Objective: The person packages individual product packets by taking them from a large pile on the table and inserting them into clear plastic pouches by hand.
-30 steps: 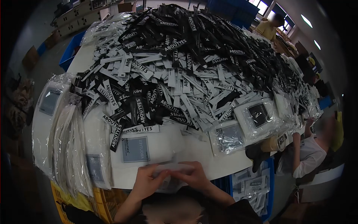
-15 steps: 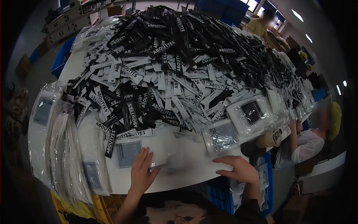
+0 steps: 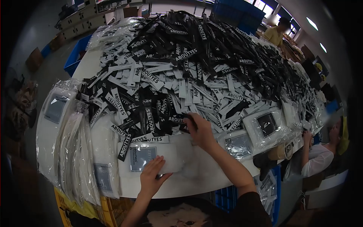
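White bag (image 3: 166,151) lies on the table (image 3: 170,187), at seven o'clock of the view; your left hand (image 3: 151,177) is open upon it, touching its grey label (image 3: 141,159). At one o'clock from there, your right hand (image 3: 190,120) bends over black packets (image 3: 177,119) (gripping one, I cannot tell).

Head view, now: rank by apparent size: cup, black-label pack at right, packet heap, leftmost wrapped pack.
1. Packet heap, by far
2. Leftmost wrapped pack
3. Black-label pack
4. Cup

Image size only; distances from the camera differ, so real sizes may rank otherwise.
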`<move>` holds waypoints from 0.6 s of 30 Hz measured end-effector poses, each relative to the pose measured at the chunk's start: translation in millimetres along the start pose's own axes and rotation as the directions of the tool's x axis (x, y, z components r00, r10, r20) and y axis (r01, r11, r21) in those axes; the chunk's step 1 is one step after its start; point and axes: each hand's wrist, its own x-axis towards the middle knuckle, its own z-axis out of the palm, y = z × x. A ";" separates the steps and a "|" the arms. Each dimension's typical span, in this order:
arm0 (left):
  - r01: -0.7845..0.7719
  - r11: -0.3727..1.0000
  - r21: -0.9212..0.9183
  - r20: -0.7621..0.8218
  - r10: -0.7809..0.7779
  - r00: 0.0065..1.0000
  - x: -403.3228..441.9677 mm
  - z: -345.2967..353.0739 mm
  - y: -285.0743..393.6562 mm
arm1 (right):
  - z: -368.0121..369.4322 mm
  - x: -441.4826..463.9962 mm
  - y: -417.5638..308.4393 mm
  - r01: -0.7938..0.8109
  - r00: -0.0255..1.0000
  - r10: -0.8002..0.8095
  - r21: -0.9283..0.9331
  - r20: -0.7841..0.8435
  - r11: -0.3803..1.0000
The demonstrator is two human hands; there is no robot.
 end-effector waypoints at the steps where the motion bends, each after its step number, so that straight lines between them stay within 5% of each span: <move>1: 0.003 1.000 -0.003 0.009 -0.003 1.000 0.4 -0.4 0.4 | -6.7 3.1 -4.4 -0.002 1.000 0.002 -0.006 -0.001 1.000; 3: -0.008 1.000 0.001 -0.004 0.008 1.000 1.4 -0.1 0.0 | -20.8 15.3 -6.8 -0.058 0.998 0.058 -0.098 -0.004 0.993; 4: -0.015 1.000 0.011 -0.020 0.016 1.000 1.1 0.2 0.1 | -26.3 19.5 7.2 0.140 0.988 -0.108 -0.356 0.107 0.924; 7: 0.009 1.000 0.012 -0.092 -0.008 0.996 0.3 4.1 1.1 | -15.2 19.8 26.0 0.193 0.959 -0.050 -0.510 0.280 0.838; 11: 0.076 0.997 -0.033 -0.169 -0.080 0.982 -2.9 7.4 -1.1 | -10.5 22.0 31.9 0.265 0.960 -0.181 -0.479 0.214 0.837; 13: 0.056 0.998 -0.026 -0.185 -0.060 0.981 -4.7 7.3 -3.6 | -15.2 23.3 17.3 0.201 0.970 -0.218 -0.155 -0.108 0.967; 14: 0.059 0.998 -0.024 -0.186 -0.062 0.981 -4.2 6.5 -4.2 | -17.6 24.3 4.3 0.087 0.960 -0.079 0.019 -0.268 0.996; 16: -0.012 0.997 -0.070 -0.180 -0.001 0.984 -2.0 5.6 -4.9 | -36.1 21.0 -21.4 -0.164 0.906 0.262 0.295 -0.333 0.941; 18: -0.007 0.998 -0.066 -0.186 -0.006 0.983 -1.6 8.0 -4.4 | -47.0 14.9 -26.3 -0.137 0.827 0.354 0.455 -0.436 0.880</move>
